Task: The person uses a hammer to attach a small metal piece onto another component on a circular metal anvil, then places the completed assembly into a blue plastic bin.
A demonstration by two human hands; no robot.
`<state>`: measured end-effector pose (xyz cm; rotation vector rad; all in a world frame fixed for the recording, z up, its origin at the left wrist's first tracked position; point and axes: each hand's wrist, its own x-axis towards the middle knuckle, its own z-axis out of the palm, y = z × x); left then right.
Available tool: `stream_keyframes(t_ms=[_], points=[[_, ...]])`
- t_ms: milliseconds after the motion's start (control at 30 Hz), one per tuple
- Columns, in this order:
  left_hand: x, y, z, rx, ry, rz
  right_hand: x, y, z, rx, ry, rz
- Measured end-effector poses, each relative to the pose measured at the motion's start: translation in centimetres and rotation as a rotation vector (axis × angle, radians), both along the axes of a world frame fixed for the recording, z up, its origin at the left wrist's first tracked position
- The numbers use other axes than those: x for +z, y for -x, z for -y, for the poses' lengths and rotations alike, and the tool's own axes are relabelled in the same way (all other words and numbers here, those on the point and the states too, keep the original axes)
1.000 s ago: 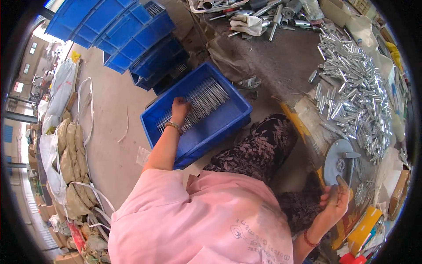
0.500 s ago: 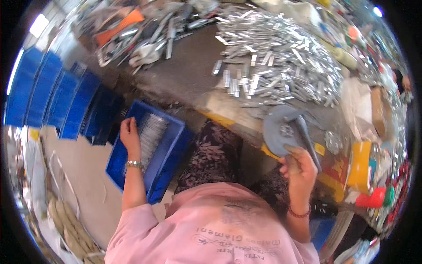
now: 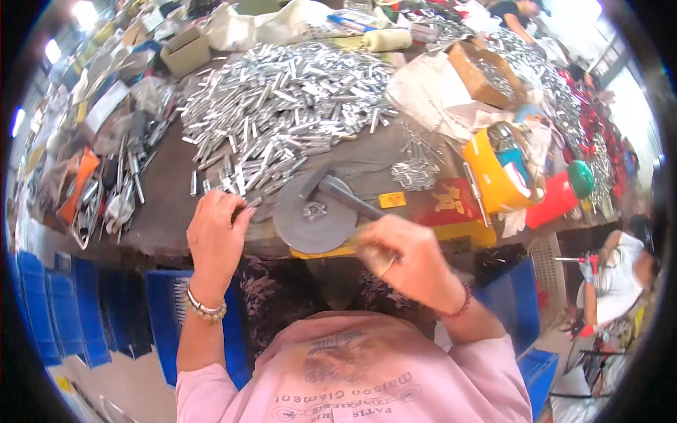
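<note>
My left hand (image 3: pixel 215 229) is at the near edge of a heap of short silver metal pieces (image 3: pixel 289 99). Its thumb and fingers pinch a small silver metal piece (image 3: pixel 254 201). Right of it, a round grey metal disc (image 3: pixel 316 236) lies on the bench. A hammer (image 3: pixel 345 196) rests across the disc, its handle pointing toward my right hand (image 3: pixel 403 255). That hand hovers over the bench's front edge with curled fingers, slightly blurred; what they hold, if anything, I cannot make out.
Blue bins (image 3: pixel 161 321) stand below the bench at left, and another (image 3: pixel 511 303) at right. Tools (image 3: pixel 130 183) lie at the bench's left. A yellow container (image 3: pixel 486 173), a red container (image 3: pixel 553 201) and a cardboard box (image 3: pixel 479 77) are on the right. A co-worker (image 3: pixel 620 275) sits far right.
The view has swung toward the bench. My left hand has moved from above the blue bin to the heap's near edge. My right hand is now farther from the disc.
</note>
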<state>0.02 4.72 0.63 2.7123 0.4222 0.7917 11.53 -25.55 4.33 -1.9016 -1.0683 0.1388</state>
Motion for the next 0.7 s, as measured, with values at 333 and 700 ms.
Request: stream_keyframes(t_ms=[333,700], points=[[1.9,0.9,3.7,-0.135,0.36,0.073,-2.4,-17.8,3.5,-0.59,0.429,0.495],[2.2,0.3,5.4,-0.276,0.252,-0.051,-2.8,-18.6,3.4,-0.428,0.456,0.378]])
